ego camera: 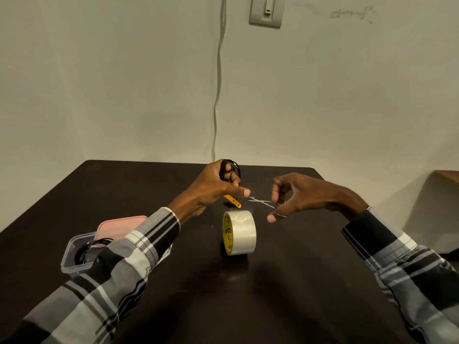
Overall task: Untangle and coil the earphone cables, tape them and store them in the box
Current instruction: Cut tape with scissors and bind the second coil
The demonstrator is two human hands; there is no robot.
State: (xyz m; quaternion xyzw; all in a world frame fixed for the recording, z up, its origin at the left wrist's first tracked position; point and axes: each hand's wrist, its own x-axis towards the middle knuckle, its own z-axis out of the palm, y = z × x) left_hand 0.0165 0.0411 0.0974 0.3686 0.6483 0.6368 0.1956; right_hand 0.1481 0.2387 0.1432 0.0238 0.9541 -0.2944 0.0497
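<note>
Left hand (211, 187) mid-frame grips coiled black earphone cable (229, 170); right hand (295, 194) pinches small scissors (264, 202), blades apart. Tape roll (239, 232) upright below, clear box (74, 259) lower left half-hidden by sleeve (119, 264), pink lid (119, 225) behind.

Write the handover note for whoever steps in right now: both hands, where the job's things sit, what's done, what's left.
Left hand: grips a coiled black earphone cable, held above the table; a clear tape strip seems to hang from its thumb.
Right hand: holds small scissors, blades open, pointing at that strip.
Tape roll: stands on edge on the dark table, centre.
Clear box: open at left, with dark cable already inside; pink lid just behind it.
Done: at least one cable seems stored; this one is coiled.
Left: cut the tape, wrap this coil, put it in the box.
</note>
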